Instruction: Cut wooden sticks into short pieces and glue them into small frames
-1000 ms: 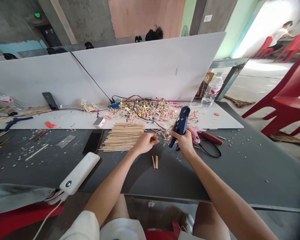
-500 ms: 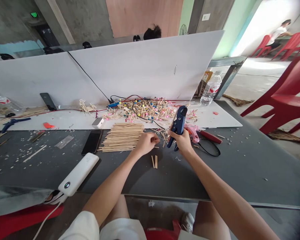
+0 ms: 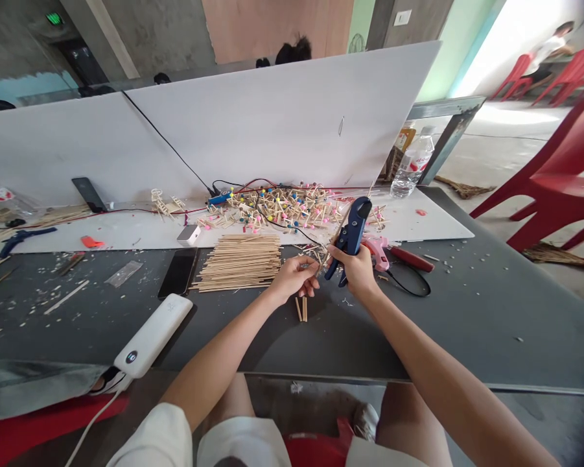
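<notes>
My right hand (image 3: 358, 267) is wrapped round a dark blue cutting tool (image 3: 354, 227), which points up and away. A thin wooden stick (image 3: 339, 228) slants beside the tool, its lower end near my left fingers. My left hand (image 3: 297, 277) is closed in a pinch just left of the tool; whether the stick's end is in its fingertips is too small to tell. Several short cut sticks (image 3: 304, 309) lie on the dark table below my left hand. To its left is a flat row of long wooden sticks (image 3: 240, 263).
A heap of sticks with coloured balls (image 3: 292, 207) lies before the white board (image 3: 253, 136). Right of my hands are a pink glue gun (image 3: 379, 253) and a red-handled tool (image 3: 412, 259). A black phone (image 3: 177, 272) and white power bank (image 3: 153, 335) lie left.
My left hand has moved right, closer to the cutting tool, and its fingers have come to the stick's lower end. My right hand still holds the tool. The view has shifted slightly.
</notes>
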`<state>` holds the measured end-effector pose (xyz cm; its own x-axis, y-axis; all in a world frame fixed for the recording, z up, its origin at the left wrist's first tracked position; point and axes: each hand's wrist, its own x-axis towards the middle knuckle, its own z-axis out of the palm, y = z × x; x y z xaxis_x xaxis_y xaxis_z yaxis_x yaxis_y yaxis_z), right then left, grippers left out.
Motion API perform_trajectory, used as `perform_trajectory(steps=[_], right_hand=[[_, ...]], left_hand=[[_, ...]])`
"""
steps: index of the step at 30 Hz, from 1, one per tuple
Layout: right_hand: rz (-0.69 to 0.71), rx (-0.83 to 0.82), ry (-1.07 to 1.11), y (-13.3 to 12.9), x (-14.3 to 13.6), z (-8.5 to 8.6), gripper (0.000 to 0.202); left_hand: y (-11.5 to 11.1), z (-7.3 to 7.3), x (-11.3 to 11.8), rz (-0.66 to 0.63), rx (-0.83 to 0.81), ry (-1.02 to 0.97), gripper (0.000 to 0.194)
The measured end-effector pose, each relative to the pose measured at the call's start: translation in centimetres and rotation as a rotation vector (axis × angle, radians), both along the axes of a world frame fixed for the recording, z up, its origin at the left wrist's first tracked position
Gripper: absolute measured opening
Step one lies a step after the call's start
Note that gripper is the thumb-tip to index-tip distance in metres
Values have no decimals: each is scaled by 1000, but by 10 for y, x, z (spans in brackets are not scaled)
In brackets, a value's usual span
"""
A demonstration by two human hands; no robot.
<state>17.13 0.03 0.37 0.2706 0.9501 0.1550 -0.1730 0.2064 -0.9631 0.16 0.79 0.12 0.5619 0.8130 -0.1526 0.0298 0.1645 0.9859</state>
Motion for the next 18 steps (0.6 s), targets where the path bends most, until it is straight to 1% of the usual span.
perform_trajectory(steps=[3, 7, 12, 18], right_hand=[[8, 37, 10, 0, -3, -1, 30], [1, 16, 7, 0, -4, -1, 33], [-1, 10, 19, 0, -3, -2, 35], [30, -7, 16, -1, -5, -2, 35]], left_hand=[[1, 0, 0, -10, -24, 8, 43], [3, -4, -1, -31, -66, 19, 40], [5, -6, -1, -19, -129, -16, 35], [5, -5, -2, -34, -147, -25, 36]])
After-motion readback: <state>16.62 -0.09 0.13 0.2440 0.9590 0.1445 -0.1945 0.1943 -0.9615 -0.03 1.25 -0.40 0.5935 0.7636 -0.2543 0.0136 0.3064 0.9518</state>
